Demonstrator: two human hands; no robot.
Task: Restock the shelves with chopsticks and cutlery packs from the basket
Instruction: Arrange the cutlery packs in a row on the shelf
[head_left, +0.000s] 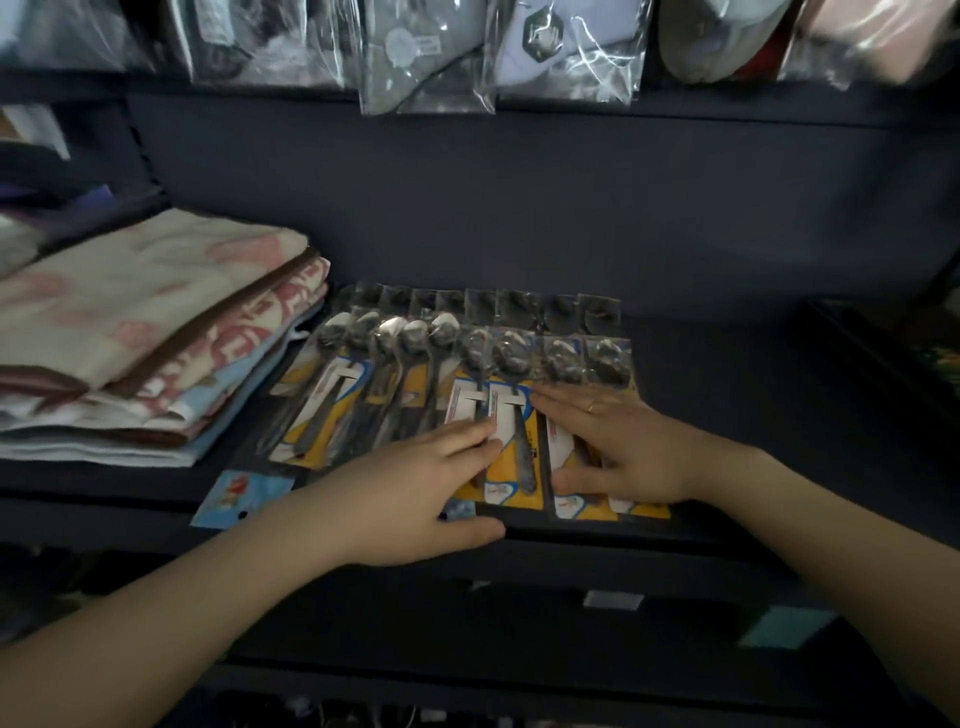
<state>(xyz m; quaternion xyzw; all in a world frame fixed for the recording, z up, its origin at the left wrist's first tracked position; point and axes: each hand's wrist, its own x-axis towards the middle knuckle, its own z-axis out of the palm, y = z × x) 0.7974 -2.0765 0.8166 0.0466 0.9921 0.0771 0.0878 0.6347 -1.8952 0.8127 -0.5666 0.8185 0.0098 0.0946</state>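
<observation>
Dark shelf, seen from above and in front. Spoon packs laid side by side in a row across its middle, bowls toward the far side, yellow-and-white cards toward the near edge; a second row of clear packet tops just behind, too dim to read.

Left hand palm down on the near ends of the middle packs, fingers flat and together, tips resting on a white card, thumb hooked over the shelf's front lip. Right hand flat on the packs at the right end of the row, fingers spread a little and pointing left, thumb low beside a card, a ring on one finger. Neither hand closed around anything, only pressing down.

Folded towels stacked on the left of the shelf, just beside the leftmost packs. Small blue card on the front edge, near left of the row. Plastic-bagged goods hanging above, possibly clothing, blurred.
</observation>
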